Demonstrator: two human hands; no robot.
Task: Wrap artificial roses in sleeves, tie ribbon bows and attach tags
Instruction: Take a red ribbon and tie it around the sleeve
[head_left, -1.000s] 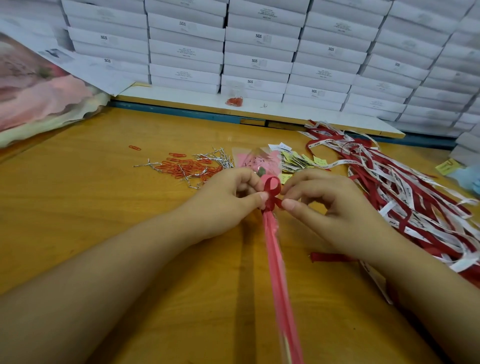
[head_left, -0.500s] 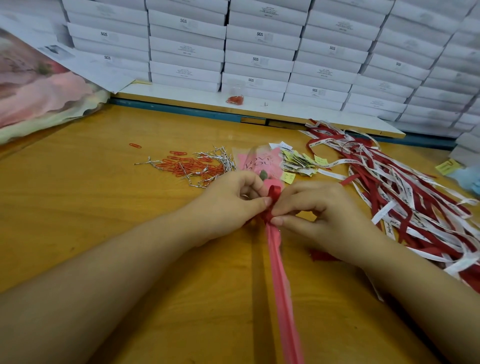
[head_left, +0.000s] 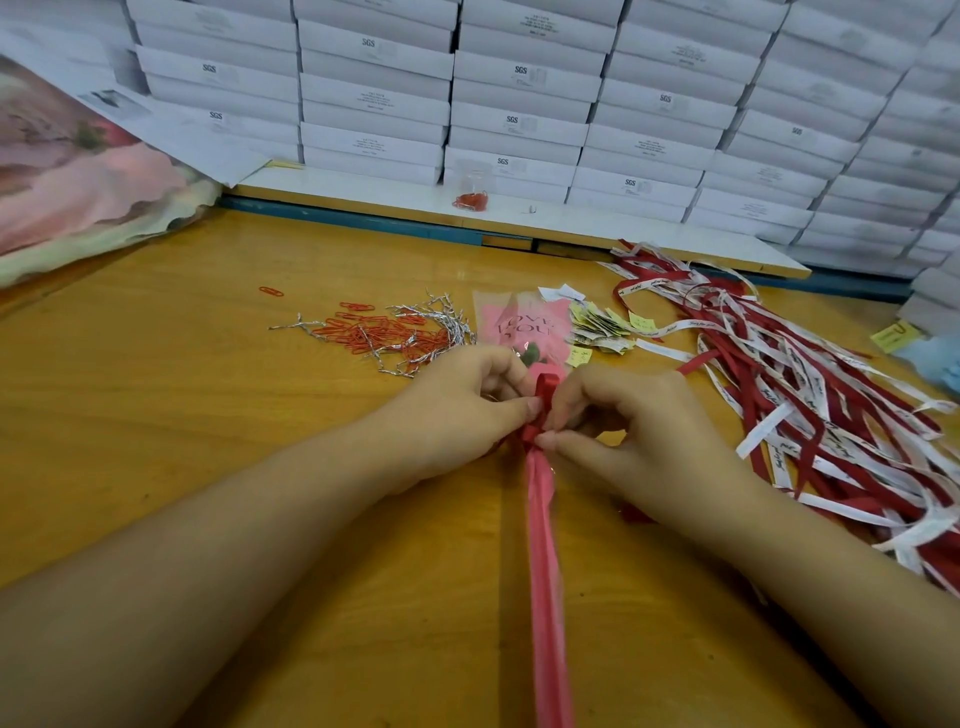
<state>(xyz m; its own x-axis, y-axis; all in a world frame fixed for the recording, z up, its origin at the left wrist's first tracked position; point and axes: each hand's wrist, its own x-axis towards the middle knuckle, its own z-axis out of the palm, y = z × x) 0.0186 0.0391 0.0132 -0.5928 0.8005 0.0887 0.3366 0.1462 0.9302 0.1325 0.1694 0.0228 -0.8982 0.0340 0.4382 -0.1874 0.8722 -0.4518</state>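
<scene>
We see the wrapped rose (head_left: 519, 332) lying flat, its clear, pink-printed top pointing away and its long pink stem (head_left: 545, 571) running toward us. A red ribbon (head_left: 546, 387) loops at the neck, pinched between our left hand (head_left: 457, 410) and right hand (head_left: 634, 426). Yellow tags (head_left: 597, 325) and loose ribbons (head_left: 805, 395) lie to the right.

Red ribbon (head_left: 546, 391), pink lettered sleeve (head_left: 519, 327), orange-brown wooden table (head_left: 208, 415)

Paper clips (head_left: 382, 335) left of sleeved rose (head_left: 522, 332), ribbons (head_left: 810, 395) right
</scene>
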